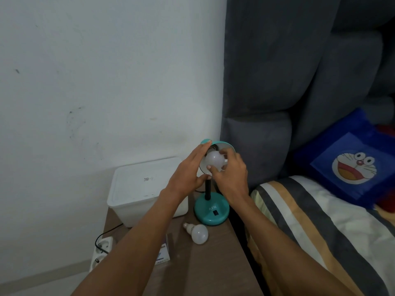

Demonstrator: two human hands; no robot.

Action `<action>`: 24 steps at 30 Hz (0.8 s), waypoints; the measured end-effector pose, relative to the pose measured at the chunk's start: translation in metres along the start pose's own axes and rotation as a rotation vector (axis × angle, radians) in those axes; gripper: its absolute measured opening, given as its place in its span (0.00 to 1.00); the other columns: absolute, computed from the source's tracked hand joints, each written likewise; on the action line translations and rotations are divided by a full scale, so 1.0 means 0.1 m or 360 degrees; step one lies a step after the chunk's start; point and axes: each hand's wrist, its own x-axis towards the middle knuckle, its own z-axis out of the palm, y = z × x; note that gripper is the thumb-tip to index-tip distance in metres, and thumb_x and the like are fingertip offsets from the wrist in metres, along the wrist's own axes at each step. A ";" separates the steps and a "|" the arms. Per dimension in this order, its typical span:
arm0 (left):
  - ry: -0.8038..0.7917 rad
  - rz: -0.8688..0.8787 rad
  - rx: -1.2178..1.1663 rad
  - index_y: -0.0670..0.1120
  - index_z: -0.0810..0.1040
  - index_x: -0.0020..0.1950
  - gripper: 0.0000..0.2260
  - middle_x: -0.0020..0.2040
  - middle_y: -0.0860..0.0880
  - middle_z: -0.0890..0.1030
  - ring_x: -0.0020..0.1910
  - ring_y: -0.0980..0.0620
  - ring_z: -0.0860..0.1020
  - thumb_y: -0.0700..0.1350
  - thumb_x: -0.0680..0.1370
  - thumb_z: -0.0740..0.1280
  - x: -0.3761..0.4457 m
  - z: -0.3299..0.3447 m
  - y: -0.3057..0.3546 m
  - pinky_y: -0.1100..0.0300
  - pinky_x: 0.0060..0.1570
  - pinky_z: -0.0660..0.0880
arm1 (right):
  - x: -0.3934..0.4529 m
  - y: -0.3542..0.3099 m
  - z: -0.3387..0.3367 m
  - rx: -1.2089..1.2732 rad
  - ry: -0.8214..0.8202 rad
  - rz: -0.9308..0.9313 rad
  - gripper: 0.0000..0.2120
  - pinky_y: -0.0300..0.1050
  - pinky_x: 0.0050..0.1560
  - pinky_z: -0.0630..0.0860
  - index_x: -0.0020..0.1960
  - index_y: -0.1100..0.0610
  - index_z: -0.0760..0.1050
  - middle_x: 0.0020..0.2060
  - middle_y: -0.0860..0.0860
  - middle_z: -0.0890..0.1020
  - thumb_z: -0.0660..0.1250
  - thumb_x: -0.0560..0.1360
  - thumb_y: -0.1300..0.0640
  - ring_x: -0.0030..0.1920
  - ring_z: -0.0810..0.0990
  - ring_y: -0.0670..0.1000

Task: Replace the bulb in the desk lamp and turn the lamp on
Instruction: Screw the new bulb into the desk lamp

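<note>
A power strip (102, 251) lay on the floor at the far left, with a black cord plugged into it. To its right stood a wooden bedside table (205, 265), and at the table's back left corner sat a white plastic box (136, 189) with its lid on. A small carton (164, 252) lay near the table's left edge, partly hidden by the left forearm.

The left hand (188, 171) was wrapped around the outside of the lamp shade (226, 144), fingers along its teal rim and thumb below, holding it. Inside the shade, a white bulb (214, 164) sat at the socket. The right hand (232, 174) was closed on that bulb, fingertips spread around its round face.

Below the hands, the lamp's black stem rose from its round teal base (211, 211), which stood on the table just right of the box and had a black switch on top. A second white bulb (197, 232) lay on its side on the table, just in front of the base, its screw end pointing back left.

Right of the table was a bed with a striped blanket (310, 221), a blue cartoon pillow (350, 161) and a grey padded headboard (288, 71).
</note>
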 end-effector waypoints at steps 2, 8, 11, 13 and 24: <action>-0.0002 -0.0013 0.0015 0.46 0.59 0.83 0.42 0.81 0.48 0.64 0.80 0.50 0.65 0.42 0.74 0.78 -0.01 -0.01 -0.01 0.61 0.77 0.63 | 0.03 0.02 -0.01 0.0065 0.0037 0.0203 0.21 0.38 0.41 0.76 0.60 0.55 0.74 0.52 0.54 0.82 0.73 0.73 0.45 0.47 0.81 0.51; -0.0015 0.0002 0.0020 0.46 0.59 0.83 0.41 0.81 0.48 0.65 0.79 0.49 0.66 0.42 0.75 0.78 0.01 -0.01 0.01 0.70 0.74 0.61 | 0.05 -0.01 -0.01 0.0038 0.0180 0.0204 0.20 0.35 0.43 0.68 0.61 0.54 0.73 0.55 0.53 0.77 0.70 0.75 0.43 0.50 0.76 0.49; -0.0020 -0.0003 0.0023 0.46 0.59 0.83 0.42 0.81 0.48 0.65 0.79 0.49 0.66 0.42 0.74 0.78 0.02 0.01 0.01 0.60 0.76 0.66 | 0.03 -0.01 -0.03 -0.0023 0.0104 -0.0020 0.20 0.34 0.44 0.70 0.63 0.51 0.74 0.56 0.52 0.75 0.71 0.75 0.46 0.50 0.77 0.50; -0.0016 -0.0014 0.0015 0.47 0.58 0.83 0.43 0.82 0.48 0.64 0.79 0.49 0.65 0.41 0.74 0.78 0.01 0.01 0.00 0.54 0.76 0.68 | 0.03 0.02 -0.04 -0.0015 0.0026 -0.0009 0.23 0.42 0.47 0.76 0.62 0.51 0.74 0.56 0.52 0.77 0.74 0.71 0.46 0.48 0.80 0.51; -0.0021 -0.0006 0.0002 0.47 0.58 0.83 0.43 0.82 0.49 0.64 0.79 0.50 0.65 0.41 0.74 0.78 0.00 0.01 0.00 0.57 0.76 0.67 | 0.03 -0.01 -0.02 -0.0066 0.0062 -0.0056 0.22 0.42 0.49 0.75 0.66 0.51 0.73 0.58 0.54 0.75 0.72 0.75 0.48 0.53 0.77 0.52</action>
